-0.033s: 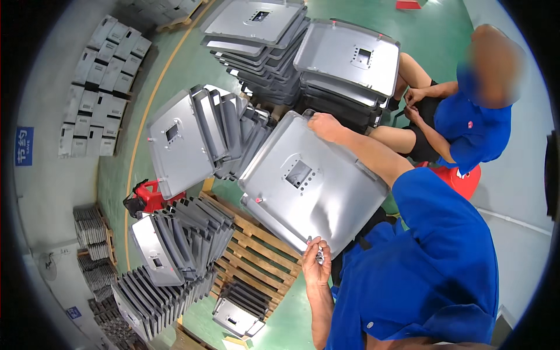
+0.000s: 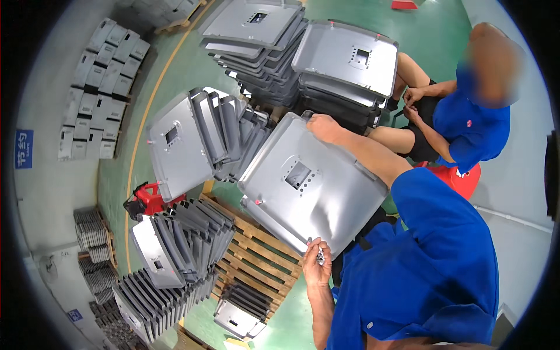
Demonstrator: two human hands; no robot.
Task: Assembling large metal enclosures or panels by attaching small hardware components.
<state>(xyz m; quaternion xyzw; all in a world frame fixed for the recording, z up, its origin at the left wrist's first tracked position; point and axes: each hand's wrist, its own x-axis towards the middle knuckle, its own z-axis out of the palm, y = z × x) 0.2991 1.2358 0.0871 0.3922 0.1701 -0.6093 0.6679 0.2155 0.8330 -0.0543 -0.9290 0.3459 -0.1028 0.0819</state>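
Observation:
A large grey sheet-metal panel [image 2: 268, 166] lies tilted in front of me, with a square cut-out, small round holes and a small red piece near its left corner. My left hand [image 2: 317, 262] is closed, palm up, at the panel's near edge, cupping several small shiny metal parts [image 2: 321, 255] too small to name. My right hand [image 2: 324, 128] reaches across to the panel's far corner. Its fingers are pressed together at the rim, and whatever they pinch is hidden. What supports the panel from below does not show.
Similar panels [image 2: 344, 55] stand stacked at the back, and more lean [image 2: 178, 137] to the left. A wooden pallet [image 2: 256, 256] lies below them, beside a red stool [image 2: 153, 198]. At right sits a co-worker [image 2: 472, 131] in blue, hands together.

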